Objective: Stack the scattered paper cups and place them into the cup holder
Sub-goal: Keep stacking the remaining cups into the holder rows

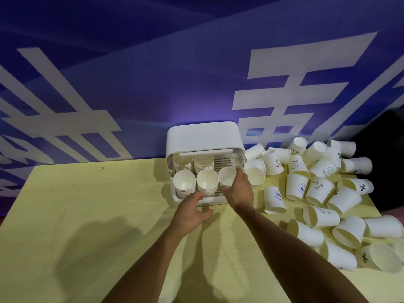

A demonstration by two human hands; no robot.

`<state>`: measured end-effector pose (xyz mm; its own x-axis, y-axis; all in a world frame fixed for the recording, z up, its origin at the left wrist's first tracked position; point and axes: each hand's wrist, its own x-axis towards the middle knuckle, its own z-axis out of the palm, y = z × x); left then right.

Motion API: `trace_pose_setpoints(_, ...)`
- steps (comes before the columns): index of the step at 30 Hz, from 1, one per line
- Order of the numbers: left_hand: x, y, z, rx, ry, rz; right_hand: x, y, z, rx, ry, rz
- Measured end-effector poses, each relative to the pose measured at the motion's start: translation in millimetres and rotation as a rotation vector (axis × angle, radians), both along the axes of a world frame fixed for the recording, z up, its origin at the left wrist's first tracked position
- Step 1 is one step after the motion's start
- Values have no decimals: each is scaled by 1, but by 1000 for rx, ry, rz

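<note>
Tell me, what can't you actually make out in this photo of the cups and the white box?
All in the head view:
- Whether the held cup tops a stack: the right grip covers its lower part.
- Rear stacks in the cup holder: their count is hidden by its lid and the front cups.
- Loose cups at the far right: partly cut off by the frame edge.
- Blue emblem on some cups: too small to read.

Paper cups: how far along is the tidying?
Done: four stacks stand in the cup holder. In hand: the right hand grips a fifth stack at the front right slot, while the left hand rests at the holder's front edge. Left: the back right slot looks empty, and a pile of loose cups lies on the table to the right.
</note>
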<state>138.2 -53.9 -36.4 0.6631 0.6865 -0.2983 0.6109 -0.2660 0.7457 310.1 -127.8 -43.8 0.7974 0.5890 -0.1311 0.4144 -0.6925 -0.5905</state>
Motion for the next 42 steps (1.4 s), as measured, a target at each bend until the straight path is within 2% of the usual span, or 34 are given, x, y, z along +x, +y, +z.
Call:
trace_pose_setpoints(6, 11, 7, 5, 168, -8, -83, 12, 17, 2, 44, -21, 73)
trace_pose_setpoints(26, -11, -6, -4, 89, 20, 3, 34, 52, -5, 2, 28, 96)
trace_pose_setpoints(31, -7, -11, -4, 60, 45, 23, 34, 39, -4, -16, -15, 155)
trace_pose_setpoints(38, 8, -30, -1, -24, 25, 3, 26, -8, 8, -72, -27, 377)
trace_pose_setpoints(42, 30, -46, 0, -42, 10, -54, 32, -50, 19, -74, -9, 322)
